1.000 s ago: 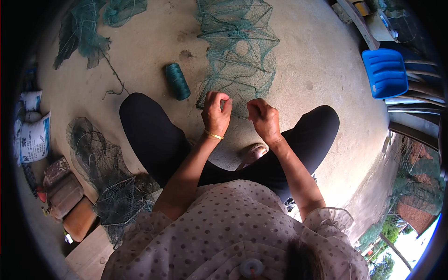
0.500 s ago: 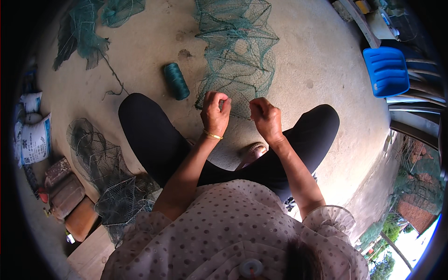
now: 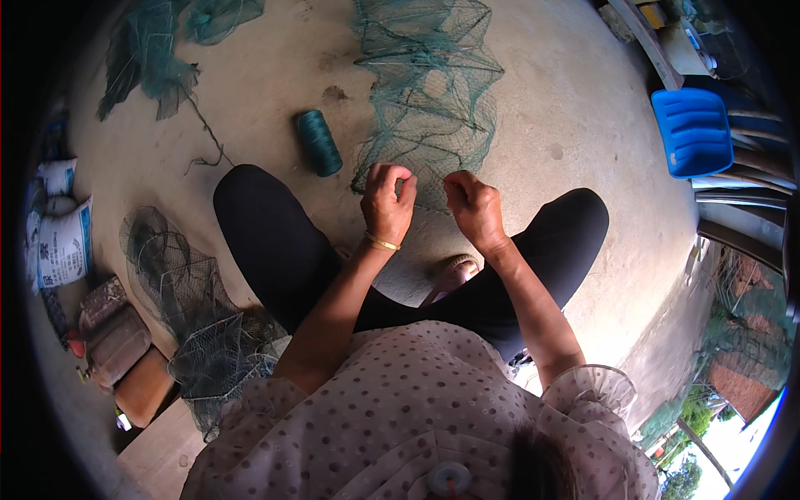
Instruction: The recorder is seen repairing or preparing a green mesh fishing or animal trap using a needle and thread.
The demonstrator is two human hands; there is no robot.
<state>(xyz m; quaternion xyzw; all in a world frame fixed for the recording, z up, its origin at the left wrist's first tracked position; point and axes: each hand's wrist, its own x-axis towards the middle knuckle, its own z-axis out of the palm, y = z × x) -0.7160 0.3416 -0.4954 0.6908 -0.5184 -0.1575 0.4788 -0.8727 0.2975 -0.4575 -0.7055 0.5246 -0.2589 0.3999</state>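
Observation:
My left hand [image 3: 388, 202], with a yellow band at the wrist, is closed with fingertips pinched at the near end of a long green mesh net [image 3: 425, 100] on the floor. My right hand [image 3: 473, 208] is closed in a pinch just to its right, a small gap apart. What the fingertips of each hand hold is too fine to make out. A spool of teal twine [image 3: 319, 142] lies on the concrete floor to the left of the net, beyond my left knee and hand.
Dark netting [image 3: 175, 275] lies left of my legs, beside brown blocks [image 3: 117, 342] and white sacks [image 3: 62, 242]. More green netting [image 3: 158, 62] lies at the upper left. A blue scoop [image 3: 692, 133], long poles and a plank [image 3: 642, 42] line the right side.
My hands stay pinched near the net, with only small shifts; my right hand is very slightly higher than half a second ago. The net and spool lie as before.

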